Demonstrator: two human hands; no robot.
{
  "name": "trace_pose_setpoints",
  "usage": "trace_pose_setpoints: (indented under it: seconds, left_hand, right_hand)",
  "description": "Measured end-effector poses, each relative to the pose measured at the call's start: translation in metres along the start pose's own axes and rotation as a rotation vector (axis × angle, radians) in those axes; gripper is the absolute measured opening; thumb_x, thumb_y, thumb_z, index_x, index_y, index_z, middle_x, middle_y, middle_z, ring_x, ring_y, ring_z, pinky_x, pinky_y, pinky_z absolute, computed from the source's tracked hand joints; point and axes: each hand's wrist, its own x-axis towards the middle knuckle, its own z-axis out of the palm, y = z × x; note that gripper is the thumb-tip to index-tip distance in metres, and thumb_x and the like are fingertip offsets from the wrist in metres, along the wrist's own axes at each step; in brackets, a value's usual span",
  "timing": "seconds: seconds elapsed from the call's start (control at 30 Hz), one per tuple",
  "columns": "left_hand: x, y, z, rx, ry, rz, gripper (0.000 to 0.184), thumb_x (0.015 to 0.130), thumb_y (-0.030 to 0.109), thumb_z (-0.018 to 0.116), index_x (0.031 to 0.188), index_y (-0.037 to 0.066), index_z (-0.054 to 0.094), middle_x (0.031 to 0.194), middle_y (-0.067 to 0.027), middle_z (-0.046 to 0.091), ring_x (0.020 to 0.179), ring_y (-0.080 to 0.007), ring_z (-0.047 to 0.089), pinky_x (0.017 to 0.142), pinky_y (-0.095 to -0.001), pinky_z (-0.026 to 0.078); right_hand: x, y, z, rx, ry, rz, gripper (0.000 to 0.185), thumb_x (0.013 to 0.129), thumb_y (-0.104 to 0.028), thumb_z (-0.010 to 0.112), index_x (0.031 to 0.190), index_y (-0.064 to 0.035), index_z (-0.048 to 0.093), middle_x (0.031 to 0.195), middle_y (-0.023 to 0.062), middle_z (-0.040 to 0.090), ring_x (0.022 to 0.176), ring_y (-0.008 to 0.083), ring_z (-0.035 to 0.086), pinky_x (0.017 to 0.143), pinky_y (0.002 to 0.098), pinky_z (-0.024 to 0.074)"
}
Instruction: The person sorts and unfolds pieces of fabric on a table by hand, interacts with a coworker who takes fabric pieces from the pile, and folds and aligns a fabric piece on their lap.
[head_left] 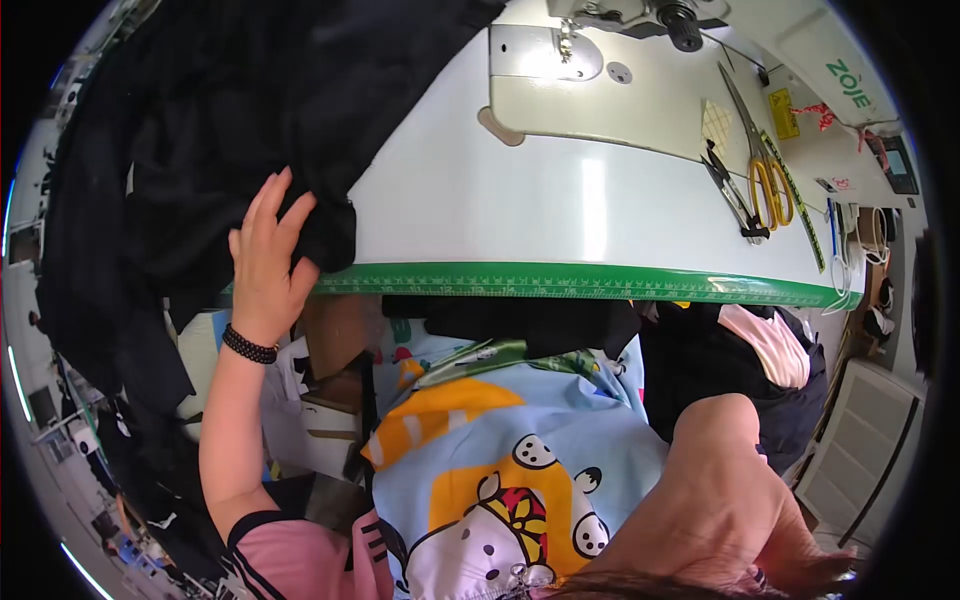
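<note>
My left hand (270, 250) lies on the black fabric (250, 120) at the left of the sewing table, its fingers outstretched and slightly apart. A dark beaded bracelet (249, 345) circles that wrist. The fabric spreads over the table and hangs down its left side. Close to the camera at the lower right is my right hand (715, 490), bent back towards me and away from the table. Its fingers are mostly hidden at the bottom edge, so I cannot see whether they hold anything.
A sewing machine (590, 90) is set into the white tabletop (470, 210). Yellow-handled scissors (768, 190) and black thread snips (735, 200) lie at the right. Green measuring tape (560, 282) runs along the front edge. A cartoon-print apron (590, 410) covers my lap, beside dark cloth (690, 370).
</note>
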Motion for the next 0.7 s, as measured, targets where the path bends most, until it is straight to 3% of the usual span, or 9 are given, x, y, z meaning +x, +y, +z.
trace_pose_setpoints:
  seconds: [0.13,0.43,0.7]
  left_hand:
    - [0.007,0.000,0.008,0.038,0.021,0.003,0.053,0.072,0.013,0.048,0.124,0.008,0.050,0.143,-0.0138,0.036,0.131,-0.0313,0.034,0.096,-0.0420,0.029]
    - [0.005,-0.001,0.022,0.116,0.116,-0.031,0.040,0.089,0.025,0.043,0.121,0.003,0.053,0.139,-0.0150,0.043,0.127,-0.0309,0.041,0.100,-0.0389,0.029]
    - [0.001,-0.010,0.026,0.128,0.146,-0.034,0.040,0.092,0.029,0.042,0.121,0.003,0.053,0.139,-0.0143,0.043,0.127,-0.0300,0.041,0.101,-0.0386,0.028]
  right_hand:
    - [-0.023,-0.012,0.002,-0.013,0.043,-0.059,0.038,0.086,-0.019,0.063,0.116,0.0020,0.053,0.104,0.0106,0.056,0.099,0.0199,0.053,0.087,0.0334,0.0418]
    - [-0.080,-0.032,0.015,-0.009,0.116,-0.241,0.040,0.083,-0.019,0.067,0.115,0.0014,0.052,0.100,0.0086,0.054,0.095,0.0180,0.052,0.085,0.0317,0.0412]
    - [-0.115,-0.039,0.024,0.037,0.095,-0.394,0.043,0.081,-0.018,0.071,0.114,0.0008,0.052,0.097,0.0069,0.053,0.091,0.0164,0.051,0.083,0.0302,0.0406]
